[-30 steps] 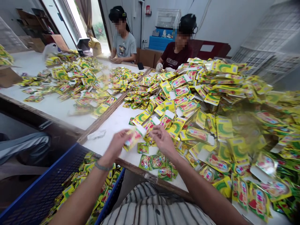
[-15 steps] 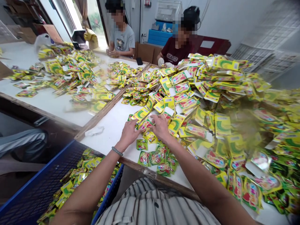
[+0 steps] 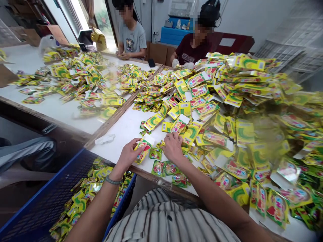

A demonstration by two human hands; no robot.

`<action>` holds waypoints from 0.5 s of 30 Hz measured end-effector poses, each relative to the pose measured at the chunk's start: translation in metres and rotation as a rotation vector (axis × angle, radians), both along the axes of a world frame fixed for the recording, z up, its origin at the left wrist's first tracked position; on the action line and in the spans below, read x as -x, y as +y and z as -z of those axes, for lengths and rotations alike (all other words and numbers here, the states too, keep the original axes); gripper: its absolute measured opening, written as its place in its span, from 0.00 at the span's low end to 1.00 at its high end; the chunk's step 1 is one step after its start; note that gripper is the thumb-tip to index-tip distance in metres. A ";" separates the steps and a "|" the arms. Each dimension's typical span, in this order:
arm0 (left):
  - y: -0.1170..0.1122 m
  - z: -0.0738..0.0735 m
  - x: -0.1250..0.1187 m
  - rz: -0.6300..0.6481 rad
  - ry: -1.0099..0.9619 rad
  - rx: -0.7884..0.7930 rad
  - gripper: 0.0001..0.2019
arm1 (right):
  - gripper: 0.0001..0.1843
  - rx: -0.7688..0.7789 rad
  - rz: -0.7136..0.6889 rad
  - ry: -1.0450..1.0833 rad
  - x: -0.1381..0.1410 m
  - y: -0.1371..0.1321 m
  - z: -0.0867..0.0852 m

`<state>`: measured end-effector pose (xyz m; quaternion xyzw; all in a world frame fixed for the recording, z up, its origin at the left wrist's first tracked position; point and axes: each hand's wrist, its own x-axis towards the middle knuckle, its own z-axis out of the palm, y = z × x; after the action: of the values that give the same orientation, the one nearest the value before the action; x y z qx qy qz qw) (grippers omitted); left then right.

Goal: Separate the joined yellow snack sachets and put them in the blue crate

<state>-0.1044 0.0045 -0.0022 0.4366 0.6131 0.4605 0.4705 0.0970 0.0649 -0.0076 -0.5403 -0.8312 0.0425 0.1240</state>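
Observation:
My left hand [image 3: 128, 155] is closed on a yellow card packet [image 3: 142, 148] with a white tab, held just above the white table [image 3: 126, 129]. My right hand [image 3: 173, 147] is curled, its fingertips pinching a small packet at the near edge of a big heap of yellow and green packets [image 3: 239, 111]. Several small green sachets [image 3: 166, 168] lie on the table just below both hands, near the front edge.
A blue crate [image 3: 42, 205] partly filled with packets stands at lower left, below the table edge. A second table [image 3: 50, 107] with scattered packets lies to the left. Two other people [image 3: 132, 35] [image 3: 195, 47] sit at the far side. A seated person's leg [image 3: 27, 153] shows at left.
Both hands drew back from the heap toward me. My left hand now holds a yellow card packet lifted from the pile's edge; my right hand stays at the pile's edge.

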 end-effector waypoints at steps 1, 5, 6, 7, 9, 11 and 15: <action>-0.004 0.001 -0.001 -0.002 0.003 0.004 0.26 | 0.07 -0.007 -0.006 0.062 -0.001 -0.002 0.001; -0.009 0.001 -0.006 0.005 0.073 0.032 0.26 | 0.09 0.078 0.017 0.448 -0.010 -0.007 -0.005; -0.009 0.002 -0.008 0.015 0.090 0.036 0.26 | 0.10 0.121 0.023 0.540 -0.013 -0.007 -0.008; -0.008 0.002 -0.010 0.027 0.099 0.037 0.26 | 0.12 0.167 0.025 0.614 -0.016 -0.007 -0.011; -0.007 0.003 -0.014 0.072 0.079 0.034 0.26 | 0.12 0.254 0.002 0.707 -0.020 -0.005 -0.015; -0.007 0.001 -0.019 0.132 -0.023 0.040 0.27 | 0.10 0.304 -0.073 0.734 -0.021 -0.001 -0.018; -0.010 -0.008 -0.022 0.193 -0.262 0.115 0.28 | 0.04 0.278 -0.309 0.652 -0.015 0.006 -0.023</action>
<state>-0.0826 -0.0058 0.0059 0.4022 0.5271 0.4302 0.6126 0.1122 0.0710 0.0157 -0.3785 -0.8062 0.3425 0.2992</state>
